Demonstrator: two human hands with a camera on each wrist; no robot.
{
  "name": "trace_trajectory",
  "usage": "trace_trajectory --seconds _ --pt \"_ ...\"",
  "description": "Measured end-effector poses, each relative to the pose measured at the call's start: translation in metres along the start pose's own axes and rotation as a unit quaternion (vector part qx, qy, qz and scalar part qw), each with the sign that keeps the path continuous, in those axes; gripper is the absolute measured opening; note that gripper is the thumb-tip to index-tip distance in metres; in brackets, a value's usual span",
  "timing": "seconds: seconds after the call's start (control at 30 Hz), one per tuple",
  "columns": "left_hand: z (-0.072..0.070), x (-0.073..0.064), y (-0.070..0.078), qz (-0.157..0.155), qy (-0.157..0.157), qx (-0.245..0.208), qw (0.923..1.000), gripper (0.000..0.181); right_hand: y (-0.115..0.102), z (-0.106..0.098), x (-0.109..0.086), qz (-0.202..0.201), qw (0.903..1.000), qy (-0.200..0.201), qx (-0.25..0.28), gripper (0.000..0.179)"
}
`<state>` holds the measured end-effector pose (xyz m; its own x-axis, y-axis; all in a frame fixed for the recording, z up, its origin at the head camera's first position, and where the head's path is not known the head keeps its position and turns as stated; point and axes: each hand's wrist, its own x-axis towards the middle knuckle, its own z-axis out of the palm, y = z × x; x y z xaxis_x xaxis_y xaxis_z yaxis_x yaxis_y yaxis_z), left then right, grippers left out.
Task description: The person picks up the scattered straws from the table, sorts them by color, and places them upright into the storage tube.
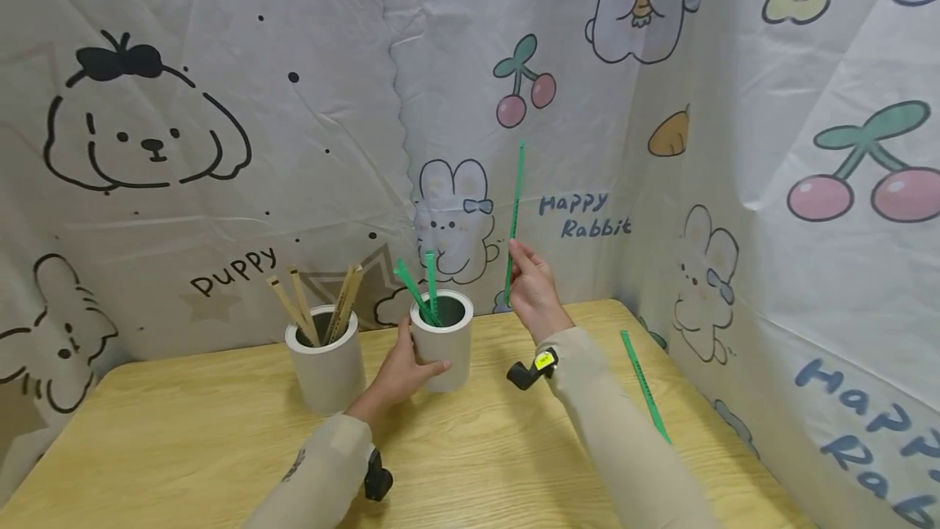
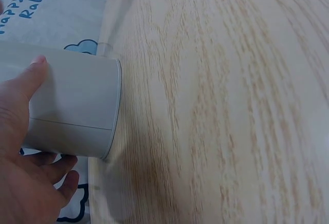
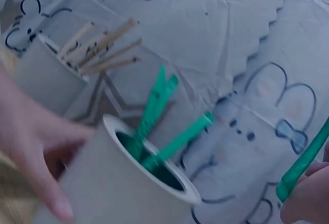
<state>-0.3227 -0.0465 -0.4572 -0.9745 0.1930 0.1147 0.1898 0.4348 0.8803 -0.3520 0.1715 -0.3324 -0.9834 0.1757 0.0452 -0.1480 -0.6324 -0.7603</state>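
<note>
My left hand (image 1: 399, 367) holds a white round holder (image 1: 451, 353) by its side, with the thumb across the front and the fingers around the far side. The holder stands upright on the table, and several slim green sticks (image 1: 432, 288) lean inside it. To the right of the holder, my right hand (image 1: 536, 288) pinches another slim green stick (image 1: 517, 194) near its lower part. That stick points almost straight up, above table height and outside the holder. In the right wrist view, the lower end of the held stick (image 3: 295, 178) shows beside the fingers.
A second white holder (image 1: 328, 375) with several tan sticks (image 1: 347, 300) stands left of my left hand. One more green stick (image 1: 646, 386) lies on the wooden table (image 1: 470, 464) near its right edge. A printed cloth (image 1: 316, 145) hangs behind and to the right.
</note>
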Motion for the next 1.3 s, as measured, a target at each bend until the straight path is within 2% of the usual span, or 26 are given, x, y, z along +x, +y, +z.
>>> trace_trajectory --seconds 0.07,0.27,0.47,0.6,0.77,0.93,1.03,1.17,1.3 --pt "0.001 0.001 0.0 0.0 0.001 0.004 1.0 0.111 0.008 0.013 0.0 -0.006 0.9999 -0.002 0.016 0.034" --pt "0.001 0.002 -0.001 0.0 0.001 0.002 1.0 0.109 0.032 0.038 0.0 -0.01 0.9999 0.001 0.009 0.03" --pt "0.001 0.001 0.001 -0.003 -0.005 0.001 1.0 0.109 0.06 0.044 0.003 -0.004 0.9997 0.006 -0.021 0.025" --pt "0.001 0.0 0.002 -0.005 -0.01 0.004 0.9999 0.109 0.075 0.043 0.002 0.0 0.9979 -0.01 -0.064 0.016" --pt "0.0 0.0 0.001 0.001 -0.011 0.004 0.9999 0.11 0.078 0.039 0.0 -0.011 0.9925 -0.031 -0.118 0.007" --pt "0.0 0.001 0.001 0.005 -0.009 0.001 1.0 0.107 0.063 0.031 -0.002 -0.021 0.9875 -0.037 -0.152 0.009" --pt "0.0 0.001 0.001 0.01 -0.01 0.001 0.9999 0.106 0.046 0.016 -0.005 -0.033 0.9744 -0.046 -0.218 0.005" --pt "0.0 0.002 -0.001 0.011 -0.004 -0.01 0.9999 0.107 0.018 -0.023 -0.007 -0.048 0.9391 -0.063 -0.334 0.031" --pt "0.001 0.003 -0.003 0.014 -0.004 -0.015 0.9998 0.105 -0.009 -0.078 -0.01 -0.038 0.9077 -0.076 -0.411 0.045"
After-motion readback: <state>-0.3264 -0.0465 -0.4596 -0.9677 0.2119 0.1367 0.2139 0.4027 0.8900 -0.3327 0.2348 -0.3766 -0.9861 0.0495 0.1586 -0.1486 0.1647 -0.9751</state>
